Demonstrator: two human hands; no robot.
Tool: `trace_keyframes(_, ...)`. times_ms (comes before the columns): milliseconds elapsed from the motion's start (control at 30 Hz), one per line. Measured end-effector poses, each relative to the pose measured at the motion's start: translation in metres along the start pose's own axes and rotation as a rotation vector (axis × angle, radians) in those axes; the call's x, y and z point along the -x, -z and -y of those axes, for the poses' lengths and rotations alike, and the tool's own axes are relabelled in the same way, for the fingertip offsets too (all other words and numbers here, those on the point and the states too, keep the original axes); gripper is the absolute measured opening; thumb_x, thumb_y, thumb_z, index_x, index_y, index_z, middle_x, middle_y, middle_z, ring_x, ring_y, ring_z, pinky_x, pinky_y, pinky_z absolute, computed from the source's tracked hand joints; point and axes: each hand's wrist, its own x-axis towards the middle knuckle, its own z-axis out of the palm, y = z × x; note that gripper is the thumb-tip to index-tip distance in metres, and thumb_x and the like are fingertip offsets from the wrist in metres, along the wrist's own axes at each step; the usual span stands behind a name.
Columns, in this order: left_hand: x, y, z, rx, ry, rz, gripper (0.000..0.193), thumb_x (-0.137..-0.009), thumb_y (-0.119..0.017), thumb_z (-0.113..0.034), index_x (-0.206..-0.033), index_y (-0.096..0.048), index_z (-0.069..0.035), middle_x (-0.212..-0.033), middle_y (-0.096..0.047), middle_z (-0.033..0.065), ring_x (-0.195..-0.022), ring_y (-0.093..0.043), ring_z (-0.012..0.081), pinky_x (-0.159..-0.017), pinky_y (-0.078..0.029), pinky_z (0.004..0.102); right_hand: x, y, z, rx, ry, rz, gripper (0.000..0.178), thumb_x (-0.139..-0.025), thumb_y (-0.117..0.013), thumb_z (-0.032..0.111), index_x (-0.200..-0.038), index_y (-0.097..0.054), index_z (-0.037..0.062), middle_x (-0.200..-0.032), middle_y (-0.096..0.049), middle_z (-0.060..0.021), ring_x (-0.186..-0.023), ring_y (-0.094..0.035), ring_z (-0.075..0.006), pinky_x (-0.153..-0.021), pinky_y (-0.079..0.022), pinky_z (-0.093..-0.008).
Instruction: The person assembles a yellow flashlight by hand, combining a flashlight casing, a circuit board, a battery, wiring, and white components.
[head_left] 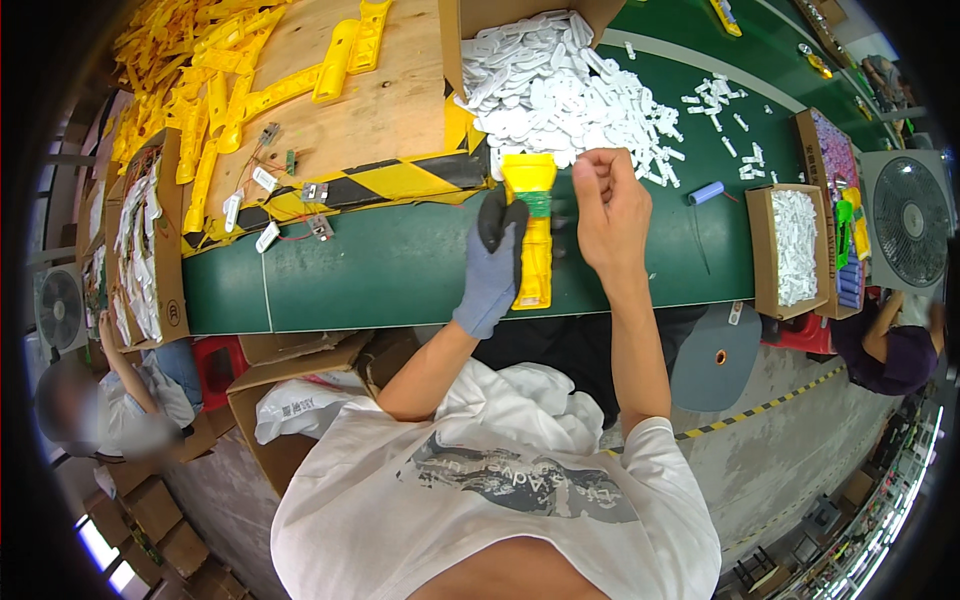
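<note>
My left hand (489, 270), in a grey-blue glove with dark fingertips, grips a long yellow plastic housing (537, 262) by its left side. The housing stands lengthwise over the green bench, its wider end pointing away from me. A green part (537, 204) sits across it just below that wide end. Bare and slightly raised, my right hand (614, 215) is to the right of the housing, thumb and curled fingers drawn together. Whatever the fingertips hold, if anything, is too small to make out. Just beyond both hands spreads a heap of small white plastic pieces (560, 100).
Yellow housings (225, 95) pile up on a wooden board (400, 100) at the left, near wired modules (265, 180). A purple battery cell (706, 193) lies to the right. Boxes of white parts (795, 245) flank the bench (420, 265). People work at both sides.
</note>
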Motion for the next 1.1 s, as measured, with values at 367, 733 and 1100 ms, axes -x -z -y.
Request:
trace_keyframes(367, -0.002, 0.019, 0.003, -0.004, -0.014, 0.026, 0.039, -0.099, -0.045, -0.033, -0.125, -0.04, -0.004, -0.101, -0.063, 0.0158, -0.06, -0.065, 0.021, -0.052, -0.054, 0.0308, -0.085, -0.009, -0.035, 0.629, 0.278, 0.359, 0.026, -0.078, -0.071, 0.022, -0.095, -0.068, 0.0029, -0.091, -0.065, -0.0143, -0.078, -0.065, -0.0279, -0.073, -0.051, -0.0378)
trace_keyframes(733, 0.003, 0.018, -0.003, -0.006, 0.04, 0.057, 0.041, -0.098, -0.048, -0.031, -0.133, -0.038, -0.011, -0.099, -0.061, 0.0139, -0.062, -0.064, 0.0194, -0.053, -0.054, 0.0313, -0.038, 0.022, 0.003, 0.232, -0.006, 0.269, 0.036, -0.079, -0.072, 0.013, -0.112, -0.061, 0.001, -0.08, -0.068, -0.0096, -0.065, -0.066, -0.0146, -0.063, -0.053, -0.0272)
trace_keyframes(1100, 0.0, 0.012, -0.016, -0.171, 0.073, 0.012, 0.022, -0.093, -0.054, -0.008, -0.113, -0.047, -0.005, -0.09, -0.056, 0.0044, -0.067, -0.058, 0.0077, -0.056, -0.051, 0.0239, 0.032, 0.014, -0.021, -0.618, -0.338, 0.453, 0.008, -0.085, -0.065, -0.003, -0.093, -0.066, -0.0031, -0.091, -0.066, -0.0082, -0.075, -0.062, -0.0068, -0.064, -0.049, -0.0193)
